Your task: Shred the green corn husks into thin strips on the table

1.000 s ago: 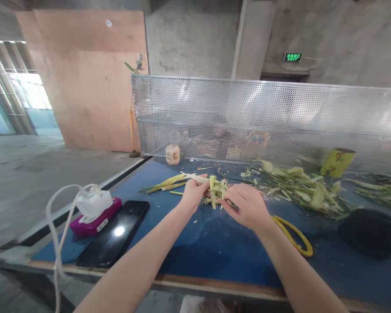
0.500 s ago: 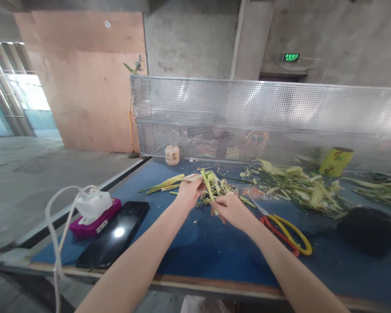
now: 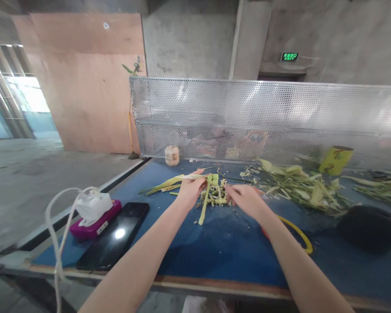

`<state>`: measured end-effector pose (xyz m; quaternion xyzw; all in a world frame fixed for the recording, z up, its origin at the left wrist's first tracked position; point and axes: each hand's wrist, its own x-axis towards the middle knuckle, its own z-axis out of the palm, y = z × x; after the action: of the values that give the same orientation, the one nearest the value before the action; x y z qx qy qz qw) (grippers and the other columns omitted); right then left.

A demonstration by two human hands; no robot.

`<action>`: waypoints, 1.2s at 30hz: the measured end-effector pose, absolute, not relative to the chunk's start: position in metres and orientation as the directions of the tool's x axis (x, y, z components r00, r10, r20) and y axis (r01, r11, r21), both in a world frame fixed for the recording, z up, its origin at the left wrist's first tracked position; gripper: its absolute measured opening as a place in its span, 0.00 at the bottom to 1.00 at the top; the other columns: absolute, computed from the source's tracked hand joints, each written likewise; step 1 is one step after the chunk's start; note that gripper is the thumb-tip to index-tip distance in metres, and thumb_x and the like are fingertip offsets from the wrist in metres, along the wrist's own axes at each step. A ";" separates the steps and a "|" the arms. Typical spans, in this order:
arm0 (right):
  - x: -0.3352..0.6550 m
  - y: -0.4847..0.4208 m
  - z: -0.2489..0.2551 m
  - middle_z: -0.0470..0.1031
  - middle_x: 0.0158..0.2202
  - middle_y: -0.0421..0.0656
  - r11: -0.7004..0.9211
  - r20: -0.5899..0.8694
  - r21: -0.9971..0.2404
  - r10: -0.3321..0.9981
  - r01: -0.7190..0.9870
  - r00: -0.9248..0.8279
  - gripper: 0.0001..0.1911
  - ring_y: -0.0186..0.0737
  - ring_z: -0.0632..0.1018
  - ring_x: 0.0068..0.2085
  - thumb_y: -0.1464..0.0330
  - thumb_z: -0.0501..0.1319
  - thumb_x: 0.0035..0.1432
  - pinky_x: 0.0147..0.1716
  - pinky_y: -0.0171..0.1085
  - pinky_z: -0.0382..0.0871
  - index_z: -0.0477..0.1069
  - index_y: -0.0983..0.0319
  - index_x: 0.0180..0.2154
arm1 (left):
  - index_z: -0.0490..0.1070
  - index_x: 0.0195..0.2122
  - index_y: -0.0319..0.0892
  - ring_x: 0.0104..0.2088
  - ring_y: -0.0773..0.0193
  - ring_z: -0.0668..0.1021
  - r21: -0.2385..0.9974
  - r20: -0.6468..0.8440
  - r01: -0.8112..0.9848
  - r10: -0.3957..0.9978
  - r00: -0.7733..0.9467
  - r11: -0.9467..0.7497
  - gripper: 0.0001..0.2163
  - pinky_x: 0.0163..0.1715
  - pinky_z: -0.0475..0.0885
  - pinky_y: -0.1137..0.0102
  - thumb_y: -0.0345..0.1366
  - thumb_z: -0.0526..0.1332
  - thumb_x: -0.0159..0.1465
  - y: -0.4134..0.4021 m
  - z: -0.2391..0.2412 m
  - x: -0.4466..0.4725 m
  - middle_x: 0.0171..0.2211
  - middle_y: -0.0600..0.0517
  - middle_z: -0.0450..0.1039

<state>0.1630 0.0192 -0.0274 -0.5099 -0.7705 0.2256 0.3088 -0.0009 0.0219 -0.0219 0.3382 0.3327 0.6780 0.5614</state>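
Note:
Between the fingers of my left hand (image 3: 192, 191) is a folded strip of pale green leaf (image 3: 212, 179), and its long end hangs down toward the blue tabletop. My right hand (image 3: 246, 199) is a little to the right, apart from the strip, with thumb and fingers drawn together over the edge of a heap of small leaf scraps (image 3: 219, 198). What its fingertips hold, if anything, is too small to make out. Under my right forearm lie scissors with a yellow handle loop (image 3: 301, 234), mostly covered. Long yellow-green leaves (image 3: 164, 184) lie left of my left hand.
A large pile of pale husk-like leaves (image 3: 308, 184) lies at right, beside a yellow can (image 3: 336, 161) and a black object (image 3: 368, 228). At left are a phone (image 3: 114, 237) and a purple power strip (image 3: 96, 221). A jar (image 3: 172, 155) stands before the perforated metal screen (image 3: 189, 104).
My right hand has let go of the strip and moved right and slightly up. The strip's end now hangs free below my left hand. My right forearm covers more of the scissors.

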 end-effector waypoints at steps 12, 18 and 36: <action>0.150 0.030 -0.035 0.58 0.13 0.35 0.210 0.173 -0.946 0.971 0.249 -0.164 0.23 0.25 0.53 0.13 0.49 0.52 0.45 0.13 0.29 0.45 0.61 0.63 0.19 | 0.63 0.45 0.34 0.25 0.70 0.73 0.903 0.166 -0.417 0.980 0.110 -0.106 0.21 0.29 0.66 0.72 0.27 0.61 0.48 0.017 -0.031 0.007 0.25 0.50 0.73; 0.150 0.025 -0.032 0.57 0.14 0.34 0.424 0.410 -0.863 0.905 0.275 -0.111 0.14 0.28 0.57 0.16 0.58 0.56 0.46 0.17 0.31 0.51 0.64 0.62 0.21 | 0.63 0.45 0.35 0.23 0.71 0.71 0.946 0.252 -0.221 0.967 0.033 -0.238 0.27 0.26 0.65 0.74 0.29 0.66 0.41 0.007 -0.027 0.016 0.22 0.54 0.71; 0.153 0.026 -0.030 0.57 0.16 0.34 0.396 0.398 -0.917 0.915 -0.039 -0.069 0.17 0.25 0.54 0.15 0.56 0.56 0.46 0.14 0.29 0.48 0.69 0.62 0.31 | 0.59 0.50 0.41 0.19 0.73 0.69 0.937 0.301 -0.249 0.929 0.217 -0.245 0.27 0.19 0.63 0.76 0.30 0.63 0.47 0.002 -0.027 0.013 0.24 0.55 0.68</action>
<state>0.1529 0.0260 -0.0301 -0.3627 -0.6033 0.4127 0.5780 0.0131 0.0022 -0.0270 0.5666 0.2997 0.5492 0.5362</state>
